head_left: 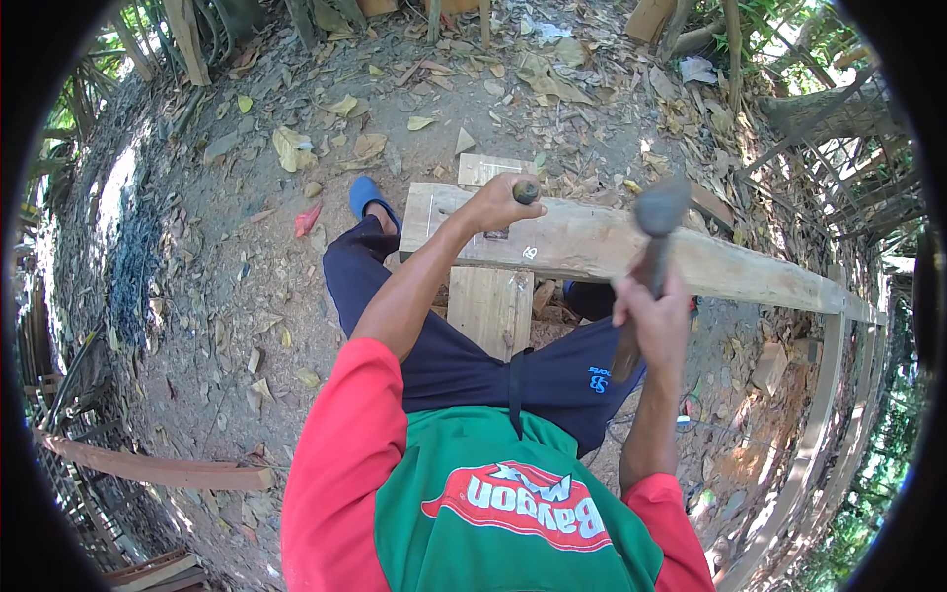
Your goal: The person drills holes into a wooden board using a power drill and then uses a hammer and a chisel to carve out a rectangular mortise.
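A long squared timber beam (592, 240) lies across in front of my knees, with a small dark cut (496, 235) in its top near the left end. My left hand (498, 205) is closed around an upright tool, most likely a chisel; its round handle end (526, 191) points up at me, and its lower part is hidden by the hand. On the right, my right hand (659, 314) grips a hammer (661, 209) by its wooden handle. The hammer's head is raised over the beam, smeared by motion, to the right of the left hand.
A wooden board (490, 306) I straddle runs under the beam. Dry leaves and wood scraps litter the dirt ground (237, 326). A reddish plank (168, 466) lies at lower left. Pole fencing (824, 395) stands on the right. My blue shoe (367, 194) is near the beam's left end.
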Action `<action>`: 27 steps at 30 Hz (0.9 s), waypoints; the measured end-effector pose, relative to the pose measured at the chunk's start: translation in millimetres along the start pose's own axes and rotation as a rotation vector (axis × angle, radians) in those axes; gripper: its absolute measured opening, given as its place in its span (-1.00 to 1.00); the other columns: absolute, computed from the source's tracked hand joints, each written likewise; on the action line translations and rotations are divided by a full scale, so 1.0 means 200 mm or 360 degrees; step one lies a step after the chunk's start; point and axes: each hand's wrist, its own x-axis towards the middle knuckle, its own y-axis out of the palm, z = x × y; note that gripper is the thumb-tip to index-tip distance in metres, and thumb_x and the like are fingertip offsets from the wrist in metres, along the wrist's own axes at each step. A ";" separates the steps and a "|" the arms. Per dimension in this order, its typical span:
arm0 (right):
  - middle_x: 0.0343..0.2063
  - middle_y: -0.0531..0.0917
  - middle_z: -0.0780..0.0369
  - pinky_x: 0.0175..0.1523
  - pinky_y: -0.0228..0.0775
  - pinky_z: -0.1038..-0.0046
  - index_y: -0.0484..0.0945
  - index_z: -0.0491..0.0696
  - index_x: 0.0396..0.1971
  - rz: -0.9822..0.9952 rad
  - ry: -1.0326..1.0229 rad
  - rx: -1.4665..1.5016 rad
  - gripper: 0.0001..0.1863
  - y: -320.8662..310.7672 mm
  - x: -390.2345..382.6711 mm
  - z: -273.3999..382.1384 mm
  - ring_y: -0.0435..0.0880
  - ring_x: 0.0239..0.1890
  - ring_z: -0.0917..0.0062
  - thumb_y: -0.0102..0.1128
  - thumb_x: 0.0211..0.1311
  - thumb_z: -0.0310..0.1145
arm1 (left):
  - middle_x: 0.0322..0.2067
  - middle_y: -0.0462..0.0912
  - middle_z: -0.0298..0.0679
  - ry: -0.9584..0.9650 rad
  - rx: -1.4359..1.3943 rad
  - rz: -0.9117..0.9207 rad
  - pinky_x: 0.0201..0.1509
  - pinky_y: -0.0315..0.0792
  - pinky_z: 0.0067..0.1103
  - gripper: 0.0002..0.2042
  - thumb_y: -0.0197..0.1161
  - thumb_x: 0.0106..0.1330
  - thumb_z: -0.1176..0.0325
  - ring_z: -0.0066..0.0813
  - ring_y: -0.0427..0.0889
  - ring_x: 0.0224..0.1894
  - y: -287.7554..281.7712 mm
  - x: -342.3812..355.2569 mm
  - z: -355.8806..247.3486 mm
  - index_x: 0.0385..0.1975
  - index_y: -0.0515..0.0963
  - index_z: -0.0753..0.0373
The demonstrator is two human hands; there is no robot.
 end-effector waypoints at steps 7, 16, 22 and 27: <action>-0.56 0.59 0.19 -0.35 0.44 0.45 0.48 -0.15 -0.23 -0.0289 -0.0722 -0.0037 -0.82 0.26 0.14 0.02 0.60 -0.50 0.43 0.17 0.14 -0.55 | -0.49 0.52 -0.31 -0.0012 0.0058 0.0029 -0.26 0.38 -0.50 -0.79 0.40 0.10 0.36 -0.53 0.44 -0.42 0.01 -0.02 0.05 -0.38 0.53 0.29; -0.56 0.61 0.02 -0.28 0.46 0.25 0.53 -0.23 -0.33 0.0224 -0.0082 -0.0806 -0.70 0.34 0.34 -0.15 0.63 -0.47 0.22 0.19 -0.06 -0.34 | -0.29 0.66 -0.36 -0.0056 -0.0106 -0.0135 -0.22 0.46 -0.54 -0.76 0.38 0.14 0.34 -0.65 0.53 -0.37 -0.06 -0.03 0.11 -0.22 0.60 0.25; -0.63 0.50 0.34 -0.53 0.26 0.61 0.48 -0.10 -0.40 -0.0060 -0.0347 -0.0313 -0.87 0.11 0.16 0.44 0.46 -0.64 0.72 0.25 0.09 -0.45 | -0.66 0.50 -0.39 -0.0167 -0.0418 -0.0469 -0.55 0.29 -0.58 -0.79 0.37 0.06 0.30 -0.63 0.39 -0.65 -0.11 0.11 0.20 -0.61 0.49 0.22; -0.63 0.45 0.29 -0.54 0.27 0.61 0.41 -0.12 -0.32 -0.0246 -0.0890 0.0164 -0.86 -0.07 0.04 0.71 0.42 -0.67 0.64 0.19 0.16 -0.57 | -0.65 0.47 -0.40 -0.0208 -0.0268 -0.0234 -0.49 0.30 -0.56 -0.76 0.41 0.07 0.29 -0.63 0.40 -0.59 -0.04 0.06 0.11 -0.58 0.46 0.21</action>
